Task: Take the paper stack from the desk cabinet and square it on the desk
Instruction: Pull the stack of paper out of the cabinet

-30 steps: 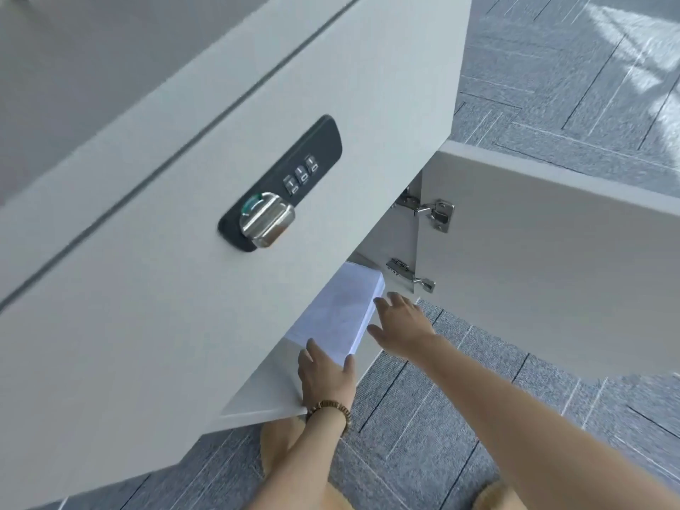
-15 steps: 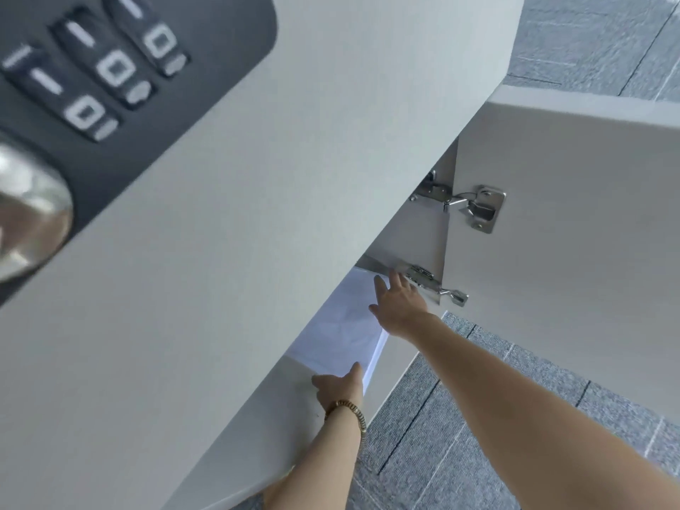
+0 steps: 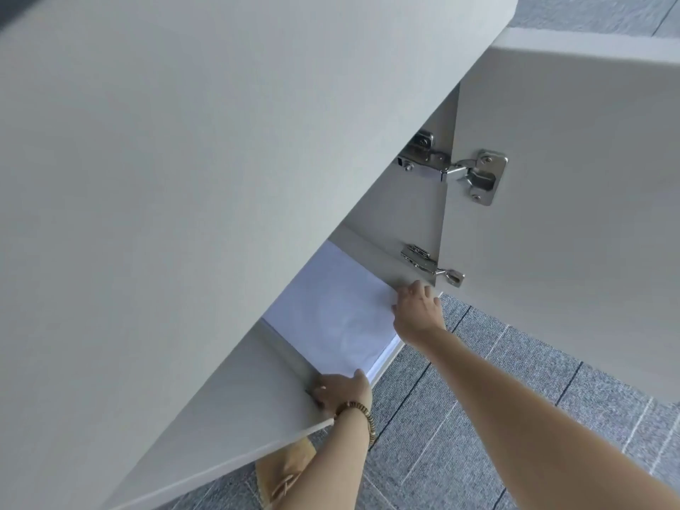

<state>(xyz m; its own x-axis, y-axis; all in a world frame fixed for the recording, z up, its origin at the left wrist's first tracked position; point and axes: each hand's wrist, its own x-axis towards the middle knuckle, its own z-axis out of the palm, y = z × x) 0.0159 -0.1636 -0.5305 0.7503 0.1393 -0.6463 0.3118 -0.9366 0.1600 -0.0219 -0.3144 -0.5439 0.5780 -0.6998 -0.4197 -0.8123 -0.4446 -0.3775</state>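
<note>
now grabbing: left hand clamps near corner of paper stack on cabinet shelf, right hand grips far edge; next lift out to counter.

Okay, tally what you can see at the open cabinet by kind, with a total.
Hands: 2, left hand and right hand
Paper stack: 1
Metal hinges: 2, upper hinge and lower hinge
Beaded bracelet: 1
Total: 6

Office: desk cabinet, carpet tiles
</note>
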